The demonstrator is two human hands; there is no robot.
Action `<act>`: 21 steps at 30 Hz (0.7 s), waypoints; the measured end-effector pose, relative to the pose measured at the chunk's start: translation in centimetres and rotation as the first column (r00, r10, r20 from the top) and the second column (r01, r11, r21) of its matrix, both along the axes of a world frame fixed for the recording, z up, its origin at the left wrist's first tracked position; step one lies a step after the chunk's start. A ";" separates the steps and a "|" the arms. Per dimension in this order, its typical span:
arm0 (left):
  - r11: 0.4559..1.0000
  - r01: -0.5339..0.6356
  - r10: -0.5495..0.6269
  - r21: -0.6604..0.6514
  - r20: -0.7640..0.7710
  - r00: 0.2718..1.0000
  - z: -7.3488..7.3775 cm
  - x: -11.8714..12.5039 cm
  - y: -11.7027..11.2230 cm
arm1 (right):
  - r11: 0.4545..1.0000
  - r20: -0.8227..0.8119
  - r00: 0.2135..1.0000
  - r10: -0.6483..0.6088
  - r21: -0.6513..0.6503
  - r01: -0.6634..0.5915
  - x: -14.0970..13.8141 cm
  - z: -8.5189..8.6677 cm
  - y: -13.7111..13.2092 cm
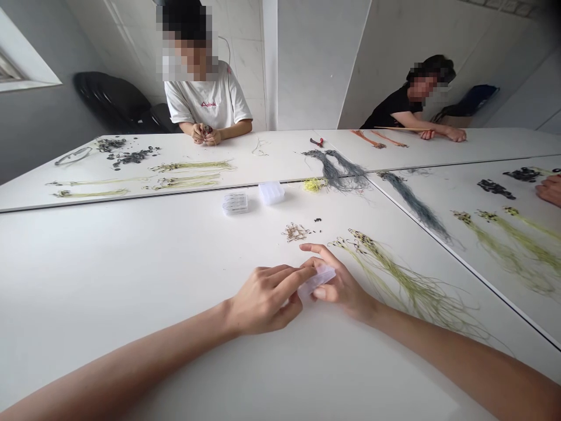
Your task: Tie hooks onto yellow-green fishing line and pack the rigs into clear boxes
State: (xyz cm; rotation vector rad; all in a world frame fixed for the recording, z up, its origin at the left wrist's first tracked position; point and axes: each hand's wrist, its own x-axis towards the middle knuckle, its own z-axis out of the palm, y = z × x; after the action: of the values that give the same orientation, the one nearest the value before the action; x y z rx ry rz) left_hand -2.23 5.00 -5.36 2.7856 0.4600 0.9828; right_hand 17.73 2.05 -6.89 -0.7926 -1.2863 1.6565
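Box (316, 282): sitting just above the tabletop (131, 280), between both hands.
Left hand (263, 299): closing loosely, fingertips pressing its near end.
Right hand (339, 285): pinching its far end.
Handling: probably light, stiff and slick; its edges are looking the best place to grip.

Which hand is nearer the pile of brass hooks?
Right. The right hand points its index finger just short of the hook pile; the left hand sits farther back, on the clear box.

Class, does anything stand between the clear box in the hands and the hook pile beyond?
No object: the left hand and right hand hold the clear box; only the right forefinger and bare table precede the hook pile.
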 end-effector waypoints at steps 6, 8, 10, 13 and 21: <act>0.997 -0.051 0.061 -0.062 0.166 0.984 -0.1 -0.7 1.3 | 0.990 -0.062 0.989 0.134 -0.025 -0.136 0.8 0.2 0.5; 0.992 -0.105 0.119 -0.076 0.222 0.968 -0.1 -0.9 1.6 | 0.985 -0.007 0.985 0.171 0.003 -0.171 0.8 0.6 0.4; 0.987 -0.145 0.158 -0.071 0.251 0.955 0.1 -1.0 2.0 | 0.981 0.046 0.981 0.190 0.036 -0.192 0.7 0.9 0.2; 0.986 -0.168 0.164 -0.002 0.240 0.957 0.4 -1.2 2.4 | 0.975 0.110 0.975 0.191 0.091 -0.201 0.5 0.9 0.0; 0.931 -0.215 0.209 0.295 0.052 0.977 0.6 -1.8 3.7 | 0.926 0.404 0.914 -0.050 0.360 -0.109 -0.2 0.1 -0.8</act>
State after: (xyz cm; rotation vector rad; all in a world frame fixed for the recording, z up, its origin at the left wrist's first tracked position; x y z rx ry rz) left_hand -4.00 8.68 -4.74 3.0379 0.6740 1.2173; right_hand 17.55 1.20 -6.81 -0.9077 -1.8502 1.2377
